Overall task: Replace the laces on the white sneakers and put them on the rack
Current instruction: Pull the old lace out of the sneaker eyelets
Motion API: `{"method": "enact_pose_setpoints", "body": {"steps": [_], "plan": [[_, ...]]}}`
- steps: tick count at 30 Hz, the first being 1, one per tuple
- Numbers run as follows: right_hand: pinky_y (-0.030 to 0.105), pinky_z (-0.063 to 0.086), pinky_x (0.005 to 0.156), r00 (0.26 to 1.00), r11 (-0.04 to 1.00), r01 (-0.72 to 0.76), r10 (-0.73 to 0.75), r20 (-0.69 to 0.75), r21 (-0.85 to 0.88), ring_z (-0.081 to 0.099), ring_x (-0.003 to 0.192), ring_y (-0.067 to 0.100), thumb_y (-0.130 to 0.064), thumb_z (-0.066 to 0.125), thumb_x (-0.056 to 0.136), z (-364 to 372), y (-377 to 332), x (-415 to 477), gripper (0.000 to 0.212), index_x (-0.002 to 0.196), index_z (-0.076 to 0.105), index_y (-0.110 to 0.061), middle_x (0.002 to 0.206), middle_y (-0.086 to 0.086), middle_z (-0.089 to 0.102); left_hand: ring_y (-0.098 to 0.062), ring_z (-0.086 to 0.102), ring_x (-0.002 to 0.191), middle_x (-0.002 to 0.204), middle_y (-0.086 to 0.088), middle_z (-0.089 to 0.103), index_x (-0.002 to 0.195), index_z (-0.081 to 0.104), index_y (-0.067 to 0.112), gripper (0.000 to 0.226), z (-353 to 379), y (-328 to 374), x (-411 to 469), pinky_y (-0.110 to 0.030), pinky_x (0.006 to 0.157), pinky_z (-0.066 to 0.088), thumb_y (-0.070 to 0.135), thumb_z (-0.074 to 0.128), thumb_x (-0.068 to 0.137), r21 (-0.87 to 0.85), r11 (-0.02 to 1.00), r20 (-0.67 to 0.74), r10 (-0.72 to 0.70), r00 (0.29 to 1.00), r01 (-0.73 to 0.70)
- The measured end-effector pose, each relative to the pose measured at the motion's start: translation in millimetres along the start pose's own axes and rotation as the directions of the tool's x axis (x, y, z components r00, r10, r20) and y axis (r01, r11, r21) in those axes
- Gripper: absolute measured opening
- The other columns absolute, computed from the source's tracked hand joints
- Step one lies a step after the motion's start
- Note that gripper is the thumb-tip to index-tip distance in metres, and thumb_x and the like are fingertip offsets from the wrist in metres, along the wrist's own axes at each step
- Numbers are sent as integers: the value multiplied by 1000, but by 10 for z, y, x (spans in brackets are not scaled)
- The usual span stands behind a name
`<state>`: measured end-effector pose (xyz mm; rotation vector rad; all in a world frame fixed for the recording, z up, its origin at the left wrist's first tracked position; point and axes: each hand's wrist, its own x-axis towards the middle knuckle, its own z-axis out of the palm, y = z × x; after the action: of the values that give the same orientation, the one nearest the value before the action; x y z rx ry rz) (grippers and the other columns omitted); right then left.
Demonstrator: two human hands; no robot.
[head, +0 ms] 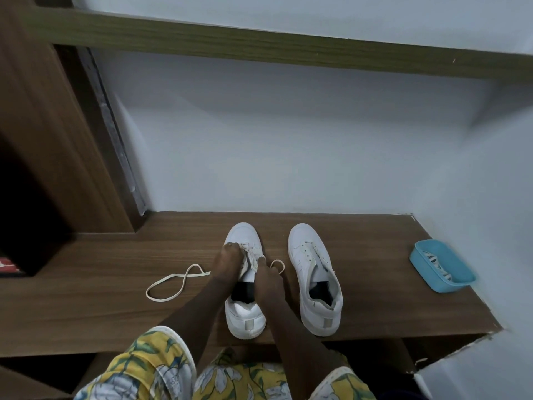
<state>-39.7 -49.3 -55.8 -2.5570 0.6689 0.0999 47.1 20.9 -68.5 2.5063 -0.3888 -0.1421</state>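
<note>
We see a wooden tabletop carrying two white sneakers side by side, toes to the wall. The right sneaker stands alone, unlaced. Well to its right sits a blue plastic tub with striped laces inside. Over the left sneaker, the left hand curls its fingers onto the eyelet rows, gripping the upper there, while the right hand pinches a small lace loop between its fingers. A cream lace lies looped on the tabletop, left of the hands.
</note>
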Motion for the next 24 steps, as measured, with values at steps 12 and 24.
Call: {"method": "enact_pose_setpoints", "body": {"steps": [12,24], "plan": [[34,48,89,1000,999,18,-19,-21,-26,58,112,29,-5,32,99,2,9,1,38,136,38,-13,123,16,55,-30,62,94,108,-11,64,113,65,10,28,-122,-9,-61,-34,72,48,9,62,85,113,972,-113,218,969,-205],[35,48,90,1000,999,16,-17,-14,-27,59,110,30,-5,30,99,-21,-1,-4,35,133,40,-11,121,17,57,-21,60,49,59,1,66,66,74,21,11,-80,-130,-58,-24,44,41,13,81,62,376,889,-102,321,941,-262]]}}
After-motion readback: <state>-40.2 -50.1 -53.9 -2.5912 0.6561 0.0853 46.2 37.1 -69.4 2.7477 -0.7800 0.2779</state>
